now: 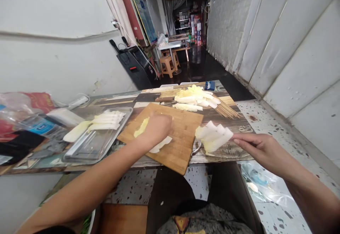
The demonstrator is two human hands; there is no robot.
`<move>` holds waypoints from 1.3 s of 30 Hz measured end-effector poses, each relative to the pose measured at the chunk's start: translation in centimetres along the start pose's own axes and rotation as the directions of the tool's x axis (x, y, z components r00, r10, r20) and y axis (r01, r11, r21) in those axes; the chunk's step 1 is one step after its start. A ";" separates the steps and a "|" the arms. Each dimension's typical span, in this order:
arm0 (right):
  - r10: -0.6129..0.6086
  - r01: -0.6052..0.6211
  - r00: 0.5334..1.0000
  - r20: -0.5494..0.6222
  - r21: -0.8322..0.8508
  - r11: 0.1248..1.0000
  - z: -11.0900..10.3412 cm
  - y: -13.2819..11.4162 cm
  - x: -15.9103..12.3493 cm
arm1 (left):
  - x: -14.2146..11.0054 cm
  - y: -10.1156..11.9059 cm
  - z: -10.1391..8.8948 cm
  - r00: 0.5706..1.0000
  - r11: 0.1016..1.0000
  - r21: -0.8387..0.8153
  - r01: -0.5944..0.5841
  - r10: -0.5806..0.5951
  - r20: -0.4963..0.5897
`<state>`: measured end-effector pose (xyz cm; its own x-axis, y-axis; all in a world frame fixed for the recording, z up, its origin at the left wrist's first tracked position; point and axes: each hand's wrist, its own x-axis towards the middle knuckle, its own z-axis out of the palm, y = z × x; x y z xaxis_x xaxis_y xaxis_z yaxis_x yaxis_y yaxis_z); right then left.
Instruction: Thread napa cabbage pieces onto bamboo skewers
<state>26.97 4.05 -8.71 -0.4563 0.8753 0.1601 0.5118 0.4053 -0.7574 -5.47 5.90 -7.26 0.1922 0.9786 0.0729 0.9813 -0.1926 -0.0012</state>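
My right hand point(261, 149) is closed in a pinch at the right end of a skewer of cabbage pieces point(215, 136). Several pale pieces with yellow leafy edges hang from it, past the board's right edge. My left hand point(158, 127) is over the wooden cutting board point(183, 131), blurred, its fingers turned down and hidden from me. Beneath and beside it lie a yellow cabbage leaf point(141, 127) and a white cabbage piece point(161, 144). Behind the board, a pile of cut cabbage point(196, 97) sits against a bundle of bamboo skewers point(227, 107).
On the left, a clear plastic tray point(92, 149) holds cabbage pieces at its far end. A knife with a wooden handle point(164, 99) lies behind the board. A small blue box point(209, 85) stands at the table's far edge. Plastic bags point(29, 117) crowd the left side.
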 end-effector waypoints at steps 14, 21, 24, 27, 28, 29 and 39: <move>-0.122 0.129 0.988 0.096 -0.076 0.989 -0.7 -1.8 -0.7 | -0.7 -0.4 -5.4 0.929 0.687 -0.718 0.114 0.181 0.321; -0.154 0.159 0.983 0.097 -0.049 0.986 -1.0 -1.7 -1.0 | -0.8 0.5 -6.0 0.906 0.639 -0.755 0.150 0.217 0.364; -0.167 0.172 0.981 0.098 -0.042 0.984 -1.0 -1.6 -1.0 | -0.7 0.7 -5.9 0.900 0.626 -0.763 0.161 0.225 0.374; -0.163 0.166 0.982 0.097 -0.028 0.986 -1.1 -1.7 -1.2 | -0.5 0.7 -5.6 0.893 0.610 -0.775 0.164 0.242 0.379; -0.161 0.164 0.982 0.095 -0.028 0.986 -1.2 -1.7 -1.3 | -0.5 0.7 -5.5 0.890 0.604 -0.779 0.165 0.249 0.382; -0.159 0.163 0.983 0.094 -0.030 0.986 -1.2 -1.7 -1.3 | -0.4 0.6 -5.4 0.888 0.600 -0.783 0.166 0.255 0.384; -0.148 0.153 0.983 0.104 -0.042 0.987 -1.1 -2.4 -1.4 | -0.6 0.8 -5.9 0.890 0.602 -0.787 0.131 0.278 0.361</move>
<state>27.23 2.18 -6.42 -0.6006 0.7732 0.2036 0.4661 0.5454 -0.6966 -4.92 4.72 -1.41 0.4484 0.8437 -0.2951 0.6061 -0.0444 0.7942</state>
